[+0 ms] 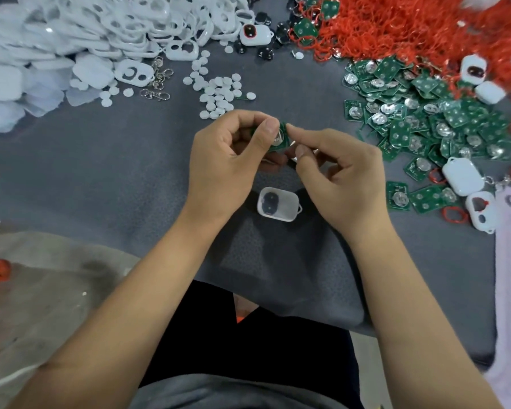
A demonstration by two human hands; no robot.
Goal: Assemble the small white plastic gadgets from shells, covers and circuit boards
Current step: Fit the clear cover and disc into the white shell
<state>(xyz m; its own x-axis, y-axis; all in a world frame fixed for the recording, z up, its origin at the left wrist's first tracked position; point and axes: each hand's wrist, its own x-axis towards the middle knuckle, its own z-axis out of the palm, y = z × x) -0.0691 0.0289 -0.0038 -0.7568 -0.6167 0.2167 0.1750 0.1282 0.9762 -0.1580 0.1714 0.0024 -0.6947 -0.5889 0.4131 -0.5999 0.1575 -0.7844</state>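
A small green circuit board [281, 137] with a silver battery clip is held above the grey cloth between both hands. My left hand [230, 160] pinches its left side with thumb and curled fingers. My right hand [340, 172] pinches its right edge with forefinger and thumb. Just below the hands, an open white shell [278, 204] with two dark holes lies on the cloth, untouched.
White shells and covers [95, 33] are heaped at the back left, with white discs [219, 93] and metal clasps [157, 84] beside them. Green boards [419, 119] spread at the right below red rings [410, 28]. Finished white gadgets [462, 175] lie at the far right.
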